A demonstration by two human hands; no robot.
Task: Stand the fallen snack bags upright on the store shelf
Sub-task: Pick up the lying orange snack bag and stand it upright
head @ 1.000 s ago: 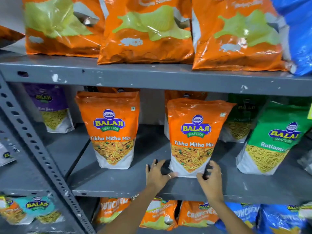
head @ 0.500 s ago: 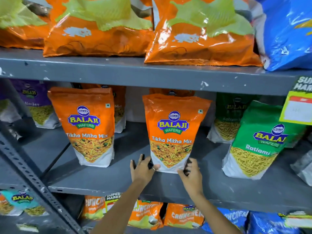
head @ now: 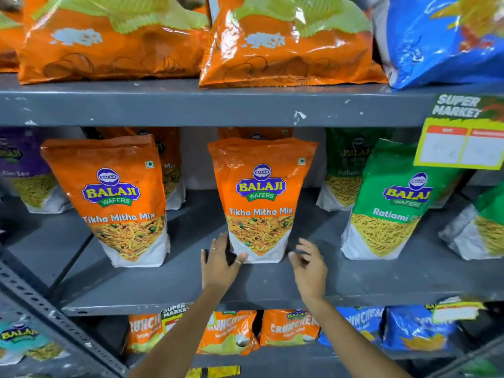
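Note:
An orange Tikha Mitha Mix bag (head: 260,197) stands upright in the middle of the grey shelf (head: 174,282). My left hand (head: 221,264) grips its lower left corner, with the thumb on the front and the fingers along the side. To the right of the bag's base, my right hand (head: 309,266) hovers with fingers spread, just off the bag. A second orange bag of the same kind (head: 114,197) stands upright to the left. A green Ratlami bag (head: 392,205) stands tilted slightly to the right.
More orange, green and purple bags stand behind the front row. Large orange bags (head: 109,42) and a blue bag (head: 441,36) fill the shelf above. A yellow price tag (head: 463,137) hangs at the right. Crunchex bags (head: 229,331) sit below. A perforated post (head: 41,304) slants at left.
The view has moved closer and to the right. My right hand has come off the middle bag's base and spread its fingers. My left hand stays at the bag's corner.

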